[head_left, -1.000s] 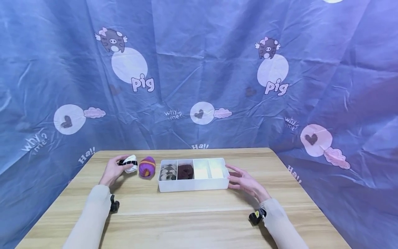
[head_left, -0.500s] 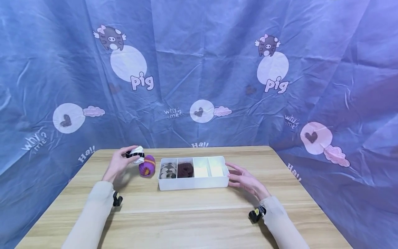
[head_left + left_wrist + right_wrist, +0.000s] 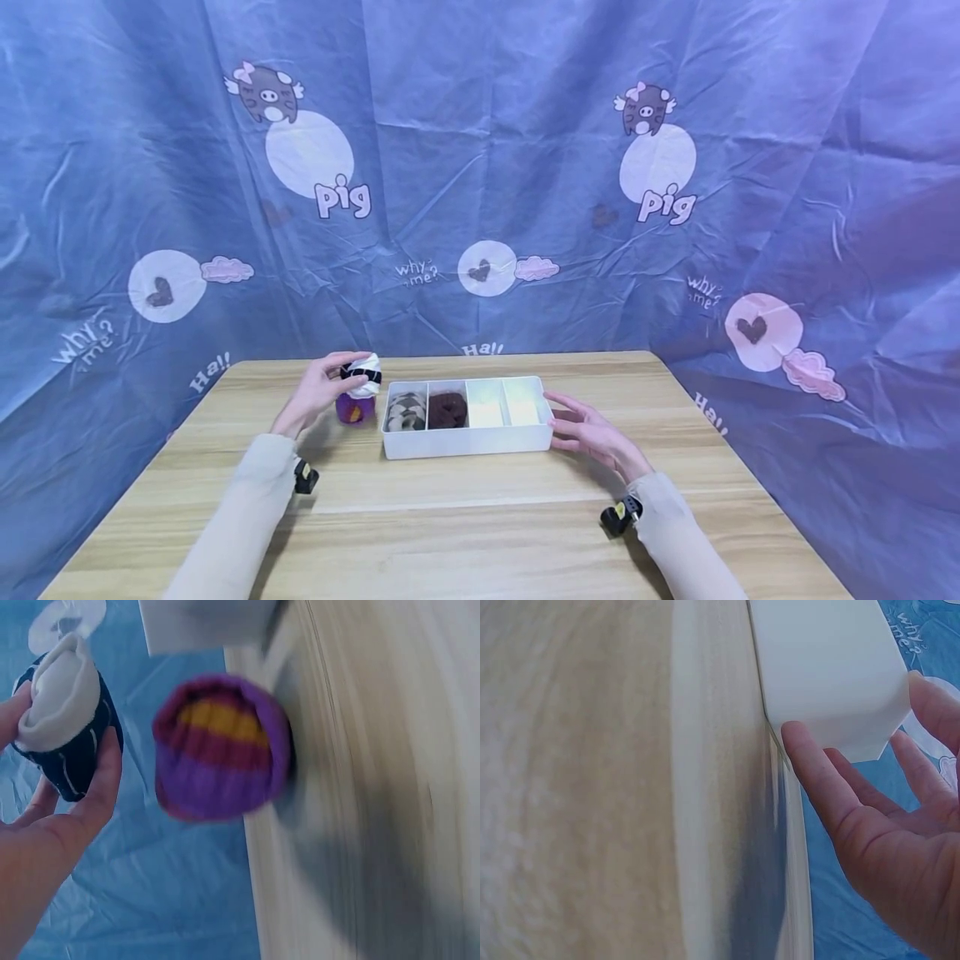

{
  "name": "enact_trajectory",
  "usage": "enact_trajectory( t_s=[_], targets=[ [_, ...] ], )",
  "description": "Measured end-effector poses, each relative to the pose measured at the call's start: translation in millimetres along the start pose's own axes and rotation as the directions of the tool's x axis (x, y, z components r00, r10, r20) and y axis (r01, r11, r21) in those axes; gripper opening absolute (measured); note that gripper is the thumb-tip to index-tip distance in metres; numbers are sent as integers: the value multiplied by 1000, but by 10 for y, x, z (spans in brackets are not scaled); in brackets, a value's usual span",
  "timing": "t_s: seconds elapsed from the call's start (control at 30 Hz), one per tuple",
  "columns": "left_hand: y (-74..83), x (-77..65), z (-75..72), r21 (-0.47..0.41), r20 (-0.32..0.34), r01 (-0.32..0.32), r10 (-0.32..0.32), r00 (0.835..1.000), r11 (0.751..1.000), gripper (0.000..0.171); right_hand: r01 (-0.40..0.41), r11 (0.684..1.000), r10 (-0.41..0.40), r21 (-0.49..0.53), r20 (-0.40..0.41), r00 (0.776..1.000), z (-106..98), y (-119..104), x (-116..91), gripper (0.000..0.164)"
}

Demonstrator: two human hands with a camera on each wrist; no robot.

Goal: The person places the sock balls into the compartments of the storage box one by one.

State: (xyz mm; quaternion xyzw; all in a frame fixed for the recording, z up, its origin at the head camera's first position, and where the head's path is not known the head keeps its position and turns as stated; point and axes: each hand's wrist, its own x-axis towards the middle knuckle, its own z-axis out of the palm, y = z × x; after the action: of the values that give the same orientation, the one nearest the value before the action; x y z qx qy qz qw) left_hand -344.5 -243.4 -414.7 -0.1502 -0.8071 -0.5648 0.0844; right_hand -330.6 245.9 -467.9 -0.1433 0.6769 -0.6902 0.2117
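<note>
My left hand (image 3: 313, 395) grips a rolled-up pair of socks (image 3: 367, 377), white and black with thin pale lines, between thumb and fingers. The left wrist view shows its folded white cuff. It is raised and overlaps a purple rolled sock pair (image 3: 354, 410) with orange bands, which sits on the table. To the right stands a white divided box (image 3: 468, 444). A grey-and-beige patterned sock roll (image 3: 406, 412) fills its leftmost compartment, and a dark brown roll (image 3: 447, 410) the one beside it. My right hand (image 3: 596, 442), fingers spread, rests its fingertips against the box's right end (image 3: 832, 667).
Two bare white compartments (image 3: 502, 405) make up the right half of the box. The wooden table (image 3: 450, 533) ends at the back against a blue printed cloth (image 3: 480, 167), which also hangs at both sides.
My left hand has lifted the white-and-black socks off the table and carried them rightward, from left of the purple socks to above them. The right hand has stayed at the box's end.
</note>
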Motion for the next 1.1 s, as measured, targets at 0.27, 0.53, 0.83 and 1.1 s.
enact_trajectory(
  t_s=[0.27, 0.53, 0.83, 1.1],
  targets=[
    [103, 79, 247, -19, 2, -40, 40, 999, 999, 45, -4, 1000, 4, 1, 7, 1000, -11, -9, 9, 71],
    [144, 111, 489, -37, -30, -47, 46, 998, 998, 44, -7, 1000, 7, -10, 0, 1000, -19, 10, 28, 71],
    [104, 160, 758, -64, -51, -27, 24, 998, 998, 43, -9, 1000, 9, 9, 2, 1000, -16, 15, 7, 72],
    [186, 184, 999, -122, 2, -31, 31, 1000, 992, 41, -12, 1000, 12, 11, -22, 1000, 3, 2, 19, 71]
  ],
)
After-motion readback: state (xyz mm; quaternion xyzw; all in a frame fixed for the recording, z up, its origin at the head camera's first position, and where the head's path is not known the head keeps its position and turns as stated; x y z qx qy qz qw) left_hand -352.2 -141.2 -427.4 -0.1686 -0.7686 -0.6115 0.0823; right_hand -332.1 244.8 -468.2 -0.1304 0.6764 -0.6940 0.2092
